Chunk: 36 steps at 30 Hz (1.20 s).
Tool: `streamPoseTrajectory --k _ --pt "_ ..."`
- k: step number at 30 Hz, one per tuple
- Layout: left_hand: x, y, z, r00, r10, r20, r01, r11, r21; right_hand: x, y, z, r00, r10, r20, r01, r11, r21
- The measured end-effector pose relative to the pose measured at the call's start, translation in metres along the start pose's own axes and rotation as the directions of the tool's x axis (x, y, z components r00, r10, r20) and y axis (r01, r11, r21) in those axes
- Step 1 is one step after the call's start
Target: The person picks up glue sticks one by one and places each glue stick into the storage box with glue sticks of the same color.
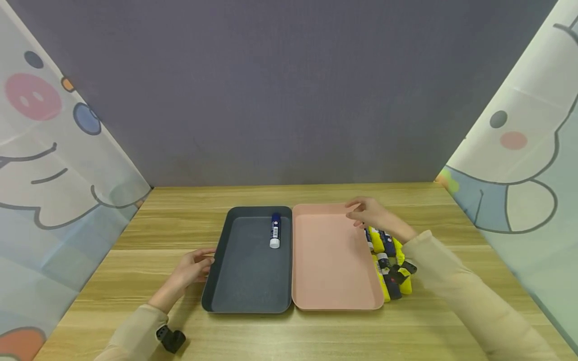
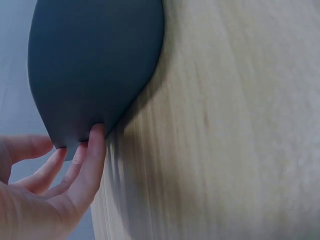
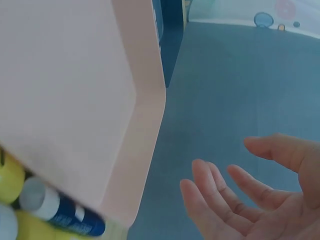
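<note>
My left hand [image 1: 191, 268] rests at the left side of a dark grey tray [image 1: 253, 303]. In the left wrist view its relaxed fingers [image 2: 95, 155] touch the tray's outer wall, with the thumb tip close to the rim. A glue stick [image 1: 275, 231], navy with a white cap, lies in the grey tray's upper right part. Over the far right corner of a pink tray [image 1: 334, 271] hovers my right hand [image 1: 368, 213]. Its fingers are spread and loosely bent, with nothing between them, as the right wrist view also shows.
Right of the pink tray lie several yellow and navy items, among them a white-capped glue stick [image 3: 65, 207]; my right forearm partly covers them. The two trays stand side by side on a wooden table [image 1: 253, 336]. A grey panel [image 1: 289, 100] rises behind the table.
</note>
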State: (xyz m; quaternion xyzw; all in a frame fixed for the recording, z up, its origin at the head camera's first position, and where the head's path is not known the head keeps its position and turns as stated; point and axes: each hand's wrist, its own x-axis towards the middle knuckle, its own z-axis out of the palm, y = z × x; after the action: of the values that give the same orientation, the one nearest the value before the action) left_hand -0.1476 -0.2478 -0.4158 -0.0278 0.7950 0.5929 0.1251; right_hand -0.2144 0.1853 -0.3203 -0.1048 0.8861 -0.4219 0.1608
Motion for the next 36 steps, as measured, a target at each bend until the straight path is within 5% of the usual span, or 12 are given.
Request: streamPoseTrajectory --k 8,27,36 --pt "0.000 0.003 0.002 0.999 -0.023 -0.026 0.024 1.000 0.019 -0.010 0.018 -0.016 0.999 -0.020 -0.046 0.019 1.000 -0.009" --pt "0.000 0.000 0.000 1.000 0.002 -0.009 -0.002 1.000 0.025 -0.021 0.059 -0.039 0.994 0.091 -0.058 -0.091 0.996 0.017" --pt "-0.002 0.004 0.004 0.998 -0.041 -0.044 0.042 0.998 0.044 -0.021 0.081 -0.046 0.989 0.114 -0.096 -0.114 0.993 -0.002"
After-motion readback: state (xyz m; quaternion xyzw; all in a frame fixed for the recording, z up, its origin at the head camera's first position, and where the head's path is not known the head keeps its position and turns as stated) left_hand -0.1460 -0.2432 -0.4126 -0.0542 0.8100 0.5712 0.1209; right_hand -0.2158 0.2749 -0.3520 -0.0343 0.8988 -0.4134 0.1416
